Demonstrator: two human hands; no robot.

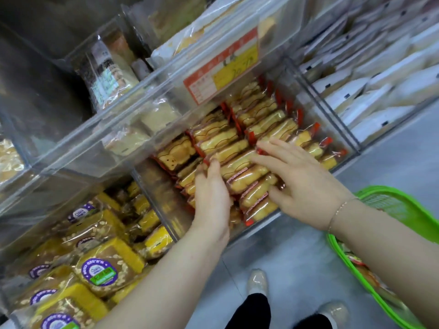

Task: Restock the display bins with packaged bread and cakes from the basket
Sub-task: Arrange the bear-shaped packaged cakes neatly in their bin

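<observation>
A clear display bin (158, 194) holds rows of packaged cakes (252, 179) in clear wrappers with red ends. My left hand (211, 195) presses its straight fingers against the left side of the front row of packets. On the right side of that row my right hand (302, 184) lies with fingers spread over the packets and the thumb against the nearer ones. The row sits between the two hands. A green basket (380, 190) stands on the floor at the right, partly hidden by my right forearm, with a few packets showing inside.
A lower-left bin holds yellow cakes with purple round labels (102, 269). Bins of white-wrapped bread (368, 91) fill the right. An upper clear bin with a red and yellow price tag (221, 67) overhangs the cake bin. My shoes (257, 281) stand on grey floor.
</observation>
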